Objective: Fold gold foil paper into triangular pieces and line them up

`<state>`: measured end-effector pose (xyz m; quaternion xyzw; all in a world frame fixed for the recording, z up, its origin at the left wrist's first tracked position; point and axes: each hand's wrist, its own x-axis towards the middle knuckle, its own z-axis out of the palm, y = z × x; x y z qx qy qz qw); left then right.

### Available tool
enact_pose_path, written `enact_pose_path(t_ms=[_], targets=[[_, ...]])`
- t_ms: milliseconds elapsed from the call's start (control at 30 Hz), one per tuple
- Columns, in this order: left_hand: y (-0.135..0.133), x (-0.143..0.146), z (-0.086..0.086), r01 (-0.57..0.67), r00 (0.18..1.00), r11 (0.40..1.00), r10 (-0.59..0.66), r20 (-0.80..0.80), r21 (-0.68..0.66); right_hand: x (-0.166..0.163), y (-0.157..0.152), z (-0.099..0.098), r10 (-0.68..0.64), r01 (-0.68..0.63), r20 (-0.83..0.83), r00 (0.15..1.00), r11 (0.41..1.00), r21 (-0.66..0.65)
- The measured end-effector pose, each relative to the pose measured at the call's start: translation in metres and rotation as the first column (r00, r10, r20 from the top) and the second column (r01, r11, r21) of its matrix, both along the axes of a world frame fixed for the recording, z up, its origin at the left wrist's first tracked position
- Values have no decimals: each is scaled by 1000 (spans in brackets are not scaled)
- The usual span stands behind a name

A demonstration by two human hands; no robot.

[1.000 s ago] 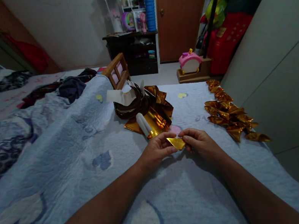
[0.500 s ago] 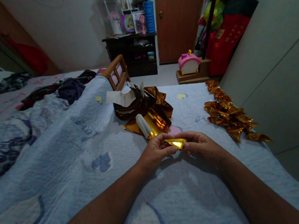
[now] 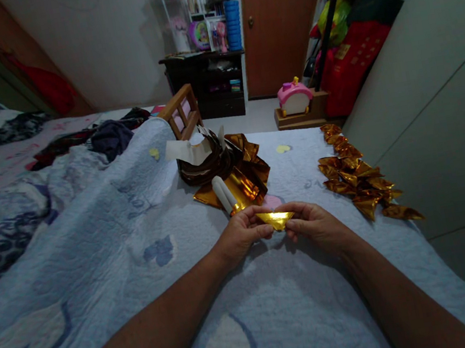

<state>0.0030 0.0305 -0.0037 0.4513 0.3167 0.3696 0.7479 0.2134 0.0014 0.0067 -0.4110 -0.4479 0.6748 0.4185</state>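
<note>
A small folded piece of shiny gold foil paper (image 3: 276,220) is stretched between my two hands above the bed. My left hand (image 3: 245,234) pinches its left end between thumb and fingers. At the right end my right hand (image 3: 311,223) grips it the same way. Just beyond my left hand lie a rolled gold sheet with a white inside (image 3: 223,193) and a spread of gold foil paper (image 3: 244,187). Behind these sits a curved stack of dark-edged sheets (image 3: 199,168) with pale pieces sticking up.
Several folded gold foil pieces (image 3: 354,176) lie along the bed's right edge, near a pale cabinet (image 3: 454,129). The light blue quilt (image 3: 146,297) rises into a ridge at left. A wooden bed rail (image 3: 181,114) and pink toy case (image 3: 294,97) are farther back.
The gold foil piece has turned in my fingers and now shows a wider top edge, with its point downward. Both hands still hold it in nearly the same place.
</note>
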Motion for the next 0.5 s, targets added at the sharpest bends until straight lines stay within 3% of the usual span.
enact_pose_path(t_ms=[500], targets=[[1, -3, 2, 26, 999, 997, -28, -31, -75, -1, 0, 2, -30, 29, -24, 999, 999, -35]])
